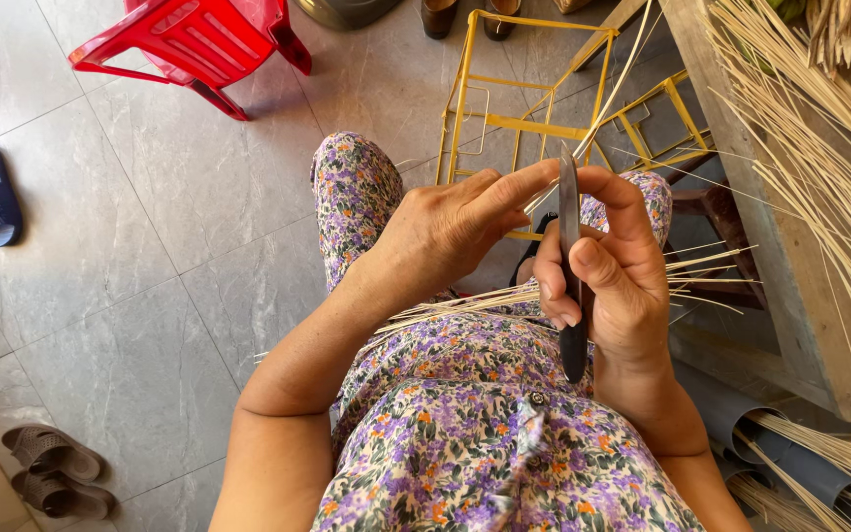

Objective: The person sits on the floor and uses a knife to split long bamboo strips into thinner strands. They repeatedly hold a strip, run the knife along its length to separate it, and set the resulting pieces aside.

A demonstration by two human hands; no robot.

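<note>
Knife [570,258], blade up, clenched in right hand [615,286]; thin bamboo strip [611,91], long axis slanting up-right from the blade, pinched just left of it by left hand [450,232] fingers [519,184].

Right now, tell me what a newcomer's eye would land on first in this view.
At centre, the right hand grips a dark knife upright, while the left hand pinches a thin pale strip against its blade, above a lap in purple floral cloth. Next comes the bright red plastic chair at upper left on the grey tiled floor. A yellow wire frame stands beyond the knees, with pale strips heaped on the wooden bench at right.
</note>
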